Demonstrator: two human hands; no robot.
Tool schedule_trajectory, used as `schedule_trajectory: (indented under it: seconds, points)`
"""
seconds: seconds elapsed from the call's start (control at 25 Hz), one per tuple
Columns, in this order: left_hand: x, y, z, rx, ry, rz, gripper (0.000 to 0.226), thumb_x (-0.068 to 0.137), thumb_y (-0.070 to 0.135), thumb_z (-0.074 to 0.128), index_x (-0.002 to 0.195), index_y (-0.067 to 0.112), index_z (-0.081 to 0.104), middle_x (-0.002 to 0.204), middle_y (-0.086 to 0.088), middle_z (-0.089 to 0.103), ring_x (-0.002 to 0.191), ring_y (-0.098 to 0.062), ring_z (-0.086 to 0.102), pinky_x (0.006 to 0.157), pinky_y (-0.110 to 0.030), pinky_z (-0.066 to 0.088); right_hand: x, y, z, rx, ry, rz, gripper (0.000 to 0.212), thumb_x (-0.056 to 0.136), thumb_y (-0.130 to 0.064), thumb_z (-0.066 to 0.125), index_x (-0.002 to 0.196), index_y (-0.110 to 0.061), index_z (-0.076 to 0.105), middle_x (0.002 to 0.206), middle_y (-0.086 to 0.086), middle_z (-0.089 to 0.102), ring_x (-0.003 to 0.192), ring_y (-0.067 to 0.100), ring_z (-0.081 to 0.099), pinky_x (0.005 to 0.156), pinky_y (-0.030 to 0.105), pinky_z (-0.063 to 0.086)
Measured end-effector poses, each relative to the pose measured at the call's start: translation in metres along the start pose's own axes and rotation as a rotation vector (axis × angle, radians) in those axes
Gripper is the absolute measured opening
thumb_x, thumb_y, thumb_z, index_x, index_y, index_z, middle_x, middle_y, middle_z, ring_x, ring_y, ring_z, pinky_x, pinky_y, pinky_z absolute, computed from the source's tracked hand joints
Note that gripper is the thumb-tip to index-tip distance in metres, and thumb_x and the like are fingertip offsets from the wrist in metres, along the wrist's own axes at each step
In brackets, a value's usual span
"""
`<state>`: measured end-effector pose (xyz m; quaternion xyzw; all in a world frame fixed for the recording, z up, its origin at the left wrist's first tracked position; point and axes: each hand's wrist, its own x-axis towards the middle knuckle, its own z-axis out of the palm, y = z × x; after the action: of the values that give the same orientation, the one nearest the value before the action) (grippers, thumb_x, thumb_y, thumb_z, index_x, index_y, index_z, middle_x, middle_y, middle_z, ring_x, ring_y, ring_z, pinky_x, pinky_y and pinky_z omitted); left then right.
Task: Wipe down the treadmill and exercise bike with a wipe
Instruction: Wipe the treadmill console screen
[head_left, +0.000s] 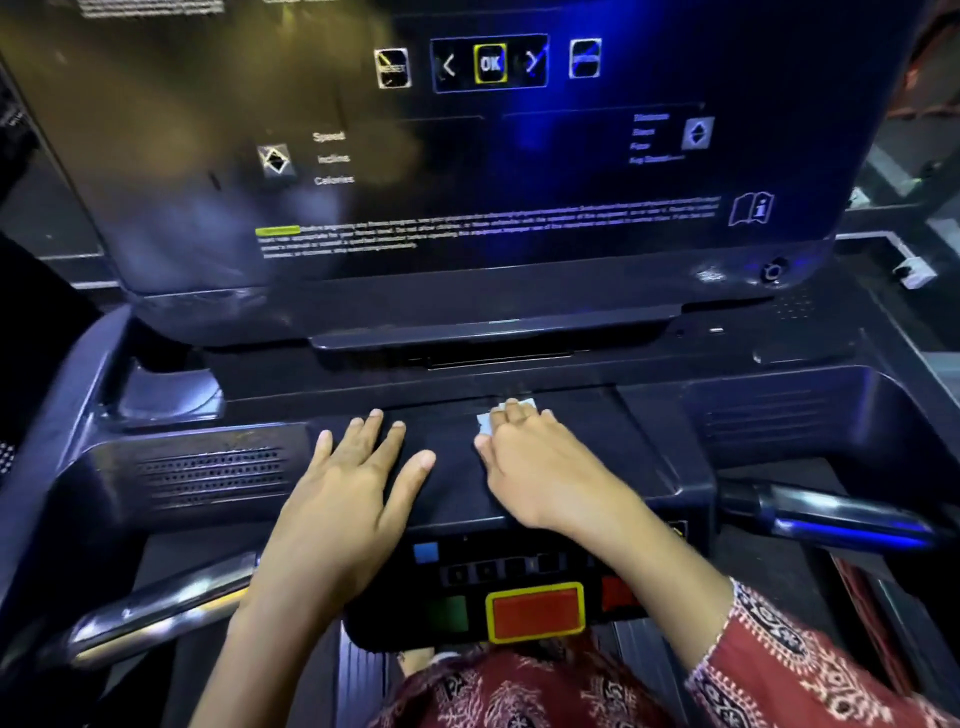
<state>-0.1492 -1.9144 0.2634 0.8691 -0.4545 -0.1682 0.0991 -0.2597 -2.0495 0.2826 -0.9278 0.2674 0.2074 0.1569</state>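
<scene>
A dark treadmill console (649, 415) fills the view, with its glossy display panel (467, 156) rising behind a flat ledge. My right hand (540, 467) presses a small white wipe (491, 418) flat against the middle of that ledge; only the wipe's edges show past my fingertips. My left hand (353, 493) lies palm down on the ledge just to the left, fingers spread, holding nothing. The exercise bike is not in view.
Below my hands is a control pad with a red stop button (535, 612) framed in yellow. Metal handlebars stick out at the left (156, 608) and right (831, 514). Speaker grilles (213, 475) flank the ledge. Patterned red clothing (519, 691) fills the bottom edge.
</scene>
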Motion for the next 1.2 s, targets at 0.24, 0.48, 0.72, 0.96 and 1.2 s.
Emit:
schedule_trajectory:
  seconds: [0.24,0.48,0.72,0.96,1.2]
  points:
    - [-0.010,-0.029,-0.007,-0.095,0.007,0.035,0.101,0.064,0.061,-0.009,0.152,0.015,0.013,0.159,0.002,0.005,0.138,0.003,-0.006,0.102,-0.008,-0.019,0.021,-0.050,0.010,0.095,-0.005,-0.105,0.048,0.105,-0.023,0.025,0.147,0.001,0.022,0.156,0.015,0.020,0.143,0.027,0.016,0.114,0.037,0.015]
    - [-0.010,-0.034,-0.004,-0.119,0.008,0.081,0.098,0.067,0.057,-0.009,0.151,0.013,0.012,0.159,0.000,0.007,0.131,0.006,-0.008,0.097,-0.003,-0.023,0.013,-0.044,0.013,0.245,0.014,-0.343,0.047,0.106,-0.026,0.025,0.152,-0.016,0.021,0.160,-0.004,0.012,0.146,0.005,0.005,0.118,0.024,0.004]
    - [-0.008,-0.022,-0.005,-0.063,0.023,0.112,0.100,0.067,0.060,-0.011,0.152,0.013,0.014,0.159,0.000,0.009,0.145,-0.006,-0.001,0.097,-0.006,-0.025,-0.051,0.014,0.010,0.363,0.019,-0.272,0.042,0.104,-0.036,0.025,0.145,-0.043,0.026,0.150,-0.034,0.008,0.135,-0.020,-0.004,0.116,0.015,-0.002]
    - [-0.007,-0.004,0.008,0.069,0.061,0.160,0.102,0.066,0.059,-0.018,0.152,0.015,0.014,0.160,0.001,0.008,0.147,-0.011,0.000,0.108,-0.020,-0.016,-0.043,0.033,0.007,0.059,0.047,0.161,0.046,0.106,-0.024,0.021,0.148,-0.008,0.029,0.159,0.007,0.016,0.146,0.019,0.011,0.116,0.030,0.012]
    - [-0.007,-0.003,0.008,0.062,0.079,0.129,0.102,0.068,0.061,-0.014,0.151,0.012,0.020,0.158,-0.001,0.015,0.147,-0.011,0.006,0.108,-0.018,-0.012,-0.031,-0.003,0.012,0.282,0.050,-0.312,0.044,0.106,-0.029,0.026,0.149,-0.023,0.032,0.158,-0.011,0.018,0.145,0.002,0.006,0.119,0.027,0.007]
